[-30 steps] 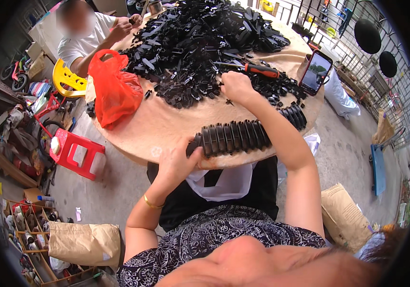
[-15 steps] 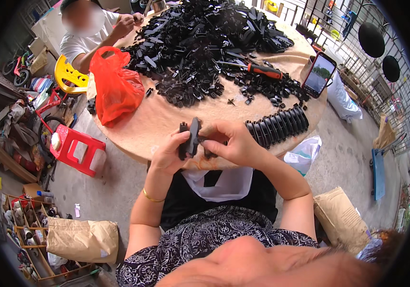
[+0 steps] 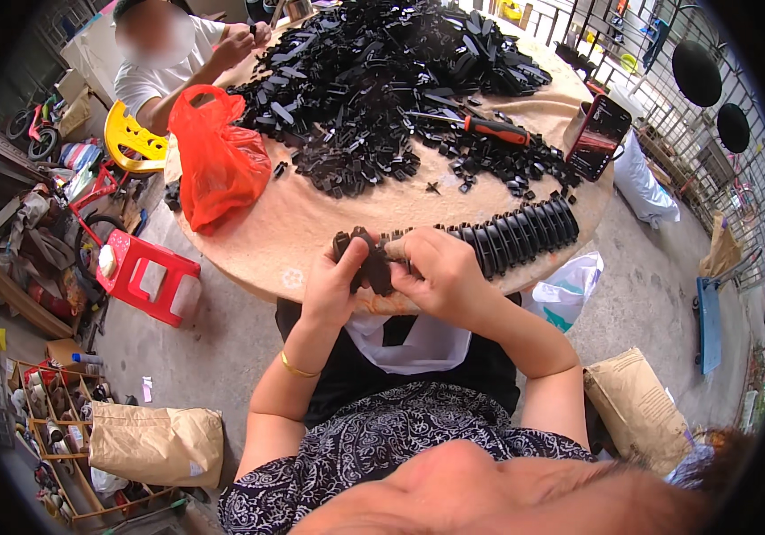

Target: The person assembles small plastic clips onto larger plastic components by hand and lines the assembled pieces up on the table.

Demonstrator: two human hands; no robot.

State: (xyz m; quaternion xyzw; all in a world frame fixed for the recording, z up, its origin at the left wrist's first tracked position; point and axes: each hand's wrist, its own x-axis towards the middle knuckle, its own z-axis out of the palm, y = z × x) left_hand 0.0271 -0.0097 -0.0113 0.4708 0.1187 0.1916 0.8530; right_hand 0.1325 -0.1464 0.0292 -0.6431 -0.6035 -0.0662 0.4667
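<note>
At the table's near edge my left hand (image 3: 333,281) is closed around black plastic pieces (image 3: 375,269), its thumb lying across them. My right hand (image 3: 440,267) meets it from the right, fingertips pinched against the same pieces; what lies between those fingertips is hidden. Just beyond my right hand, a row of joined black plastic links (image 3: 525,234) runs along the table, partly covered by the hand. Farther back rises a large heap of loose black plastic parts (image 3: 382,62), with smaller bits spread in front of it.
A screwdriver (image 3: 494,131) with a red and black handle rests on the heap's right side. A phone (image 3: 598,138) stands at the right edge, a red plastic bag (image 3: 213,165) at the left. Across the table a person (image 3: 164,76) handles something small. A red stool (image 3: 146,272) is left.
The pieces in my left hand have tilted and dropped slightly, and both hands have come closer together. The phone's screen has changed from a bright picture to a dark one.
</note>
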